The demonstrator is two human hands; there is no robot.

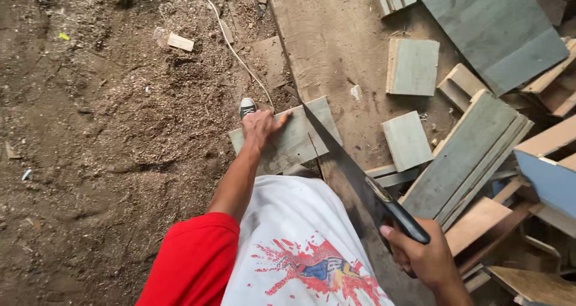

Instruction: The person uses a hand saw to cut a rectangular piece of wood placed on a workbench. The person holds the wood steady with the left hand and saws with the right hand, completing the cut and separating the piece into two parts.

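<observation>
My left hand (261,126) presses flat on a grey-green wooden board (290,143) that lies across the edge of a long wooden plank (336,48). My right hand (423,257) grips the black handle of a hand saw (351,165). The saw's blade runs up and left, its teeth set into a cut in the board just right of my left fingers. My shoe (247,107) shows on the ground beyond the left hand. A red sleeve and a white printed shirt fill the bottom of the view.
Several grey-green board offcuts (413,66) lie on the plank and stack up at the right (468,156). A blue panel (549,180) and plywood scraps sit at far right. Sawdust-covered dirt ground (102,132) spreads left, with a thin cord (228,39) and a small wood block (180,42).
</observation>
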